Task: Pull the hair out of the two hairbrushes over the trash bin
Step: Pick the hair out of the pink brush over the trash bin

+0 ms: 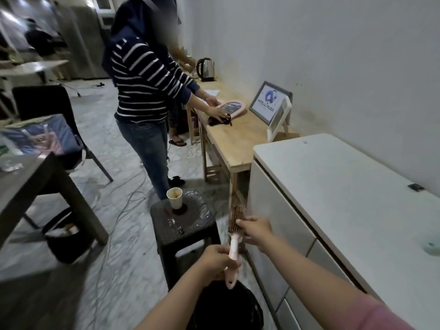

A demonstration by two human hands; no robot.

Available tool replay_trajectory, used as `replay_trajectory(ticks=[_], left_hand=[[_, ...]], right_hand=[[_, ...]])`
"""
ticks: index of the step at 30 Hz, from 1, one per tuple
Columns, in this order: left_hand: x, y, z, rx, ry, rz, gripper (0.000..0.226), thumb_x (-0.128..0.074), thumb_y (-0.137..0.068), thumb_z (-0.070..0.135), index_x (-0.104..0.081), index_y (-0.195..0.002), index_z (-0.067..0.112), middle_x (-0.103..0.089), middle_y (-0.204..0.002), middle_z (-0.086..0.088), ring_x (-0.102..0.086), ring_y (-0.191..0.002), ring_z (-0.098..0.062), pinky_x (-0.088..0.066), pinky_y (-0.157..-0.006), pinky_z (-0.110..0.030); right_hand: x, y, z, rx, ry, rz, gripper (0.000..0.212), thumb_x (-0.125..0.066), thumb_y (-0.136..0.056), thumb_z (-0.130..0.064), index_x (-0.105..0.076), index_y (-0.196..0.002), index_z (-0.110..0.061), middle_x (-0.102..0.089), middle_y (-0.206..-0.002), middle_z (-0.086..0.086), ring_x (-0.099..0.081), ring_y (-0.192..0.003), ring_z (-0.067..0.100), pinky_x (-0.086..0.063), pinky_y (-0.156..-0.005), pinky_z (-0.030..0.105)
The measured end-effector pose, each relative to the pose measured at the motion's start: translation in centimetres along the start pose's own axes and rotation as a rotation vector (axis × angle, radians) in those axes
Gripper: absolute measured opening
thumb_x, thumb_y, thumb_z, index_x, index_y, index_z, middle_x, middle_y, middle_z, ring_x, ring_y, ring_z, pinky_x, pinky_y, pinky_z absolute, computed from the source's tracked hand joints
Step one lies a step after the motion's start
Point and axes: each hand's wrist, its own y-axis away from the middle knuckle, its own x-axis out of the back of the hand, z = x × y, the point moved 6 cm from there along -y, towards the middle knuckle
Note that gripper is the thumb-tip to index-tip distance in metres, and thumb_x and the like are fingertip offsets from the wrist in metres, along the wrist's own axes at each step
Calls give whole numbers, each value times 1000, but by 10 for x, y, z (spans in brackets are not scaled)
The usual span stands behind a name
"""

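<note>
A pink round hairbrush (235, 220) with brownish bristles points away from me, held above the floor. My left hand (217, 260) grips its pink handle. My right hand (256, 229) is at the bristle head, fingers curled on it; whether it pinches hair I cannot tell. A black-lined trash bin (226, 306) stands directly below my left hand at the bottom of the view. A second pink brush (234, 107) lies on the wooden table farther off, under another person's hands.
A dark plastic stool (183, 222) with a paper cup (175, 197) stands left of the brush. A white cabinet (345, 198) runs along my right. A person in a striped top (145, 75) stands at the wooden table (235, 136). Cables cross the floor; another black bin (64, 236) sits under a table, left.
</note>
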Motion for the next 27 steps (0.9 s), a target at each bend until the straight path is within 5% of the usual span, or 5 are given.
replay_trajectory(ticks=[6,14,17,22,27], left_hand=[[-17,-23,-76,-5,40,-23,16,-68,-83,-2,-60,-95,6,-61,-88,-11,-62,-72,-17,-52,-60,-27],[-39,-15,-147,-96,-83,119,11,-69,-85,9,-59,-89,7,-57,-78,-5,-59,-66,-12,-50,-53,-22],[-38,2,-170,-100,-76,202,12,-65,-86,10,-59,-96,5,-58,-85,-10,-60,-70,-19,-49,-57,-28],[-46,22,-184,-80,134,291,26,-45,-99,32,-45,-93,7,-48,-71,-3,-47,-51,-13,-44,-39,-21],[-41,32,-180,-131,161,338,28,-45,-99,37,-45,-93,9,-44,-66,-2,-42,-48,-13,-32,-37,-17]], right_hand=[[-8,-19,85,-8,43,-8,20,-79,-75,-11,-59,-72,-9,-70,-93,20,-70,-88,35,-59,-75,52],[-10,-3,159,19,20,51,14,-76,-76,-7,-63,-76,-4,-70,-90,21,-67,-67,28,-48,-42,25],[-11,26,170,50,2,82,19,-75,-78,-6,-60,-66,-8,-68,-79,17,-61,-54,22,-51,-45,28],[-13,61,180,72,-101,74,25,-69,-84,-6,-56,-63,-7,-59,-65,10,-54,-50,17,-40,-31,14],[-12,78,180,133,-90,53,22,-64,-87,-5,-58,-66,-8,-62,-81,16,-53,-51,16,-40,-33,16]])
